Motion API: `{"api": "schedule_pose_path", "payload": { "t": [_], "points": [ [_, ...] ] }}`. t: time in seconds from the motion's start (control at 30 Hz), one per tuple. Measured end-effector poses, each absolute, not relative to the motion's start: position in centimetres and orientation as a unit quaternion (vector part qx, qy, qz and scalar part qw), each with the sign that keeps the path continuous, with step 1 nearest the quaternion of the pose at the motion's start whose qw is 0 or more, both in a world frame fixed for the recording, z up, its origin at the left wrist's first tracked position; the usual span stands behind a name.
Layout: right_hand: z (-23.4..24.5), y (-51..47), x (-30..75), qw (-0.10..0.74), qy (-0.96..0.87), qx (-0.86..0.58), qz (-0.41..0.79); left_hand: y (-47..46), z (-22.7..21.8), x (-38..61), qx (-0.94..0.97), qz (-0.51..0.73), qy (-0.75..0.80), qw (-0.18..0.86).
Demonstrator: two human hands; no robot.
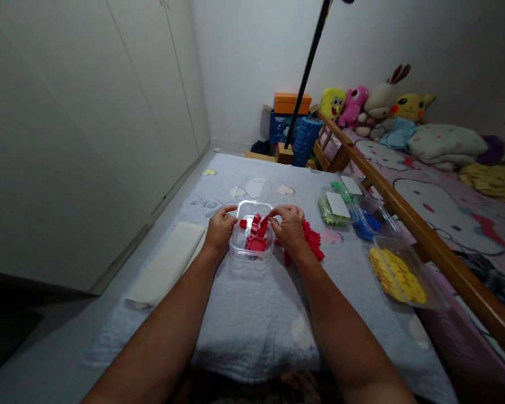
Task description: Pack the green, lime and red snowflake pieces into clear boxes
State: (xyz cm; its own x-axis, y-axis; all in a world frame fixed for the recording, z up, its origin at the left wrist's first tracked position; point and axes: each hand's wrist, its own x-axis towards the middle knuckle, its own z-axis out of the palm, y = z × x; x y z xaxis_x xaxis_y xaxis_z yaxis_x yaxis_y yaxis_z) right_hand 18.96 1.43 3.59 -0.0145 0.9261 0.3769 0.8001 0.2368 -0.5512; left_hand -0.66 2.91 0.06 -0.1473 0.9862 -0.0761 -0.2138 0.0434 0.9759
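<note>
A clear plastic container (252, 256) sits in front of me with several red toy pieces (256, 242) inside. My left hand (221, 227) grips the container's left rim between thumb and fingers. At the right rim, my right hand (287, 225) pinches a small red piece (266, 219) over the container. A pile of red pieces (313, 241) lies on the cloth just right of the container, partly hidden behind my right hand and forearm. Beyond the container rests a clear lid (255, 188).
On the right stand clear containers of green pieces (330, 213), blue pieces (367, 225) and yellow pieces (398, 275), beside a wooden bed rail (421, 224). A folded beige cloth (168, 264) lies left. A black pole (307, 73) rises behind the table.
</note>
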Motion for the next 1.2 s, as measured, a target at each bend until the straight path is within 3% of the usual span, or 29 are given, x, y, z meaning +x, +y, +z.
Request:
{"api": "schedule_pose_path", "payload": {
  "t": [0.3,0.53,0.67,1.03,1.2],
  "points": [
    [4.4,1.6,21.7,0.302,-0.697,-0.647,0.062,2.9,0.1,-0.6,0.384,0.576,0.493,0.527],
    [5.2,0.3,23.1,0.098,-0.735,-0.668,0.062,2.9,0.1,-0.7,0.39,0.572,0.499,0.52],
    [4.6,-0.7,22.5,0.036,-0.777,-0.626,0.054,2.9,0.2,-0.7,0.391,0.571,0.501,0.52],
    [3.6,-0.9,22.2,0.076,-0.78,-0.621,0.029,2.7,0.3,-0.6,0.385,0.573,0.498,0.525],
    [4.5,-0.1,23.0,0.159,-0.728,-0.662,0.076,2.7,0.5,-0.6,0.388,0.575,0.496,0.522]
  ]
}}
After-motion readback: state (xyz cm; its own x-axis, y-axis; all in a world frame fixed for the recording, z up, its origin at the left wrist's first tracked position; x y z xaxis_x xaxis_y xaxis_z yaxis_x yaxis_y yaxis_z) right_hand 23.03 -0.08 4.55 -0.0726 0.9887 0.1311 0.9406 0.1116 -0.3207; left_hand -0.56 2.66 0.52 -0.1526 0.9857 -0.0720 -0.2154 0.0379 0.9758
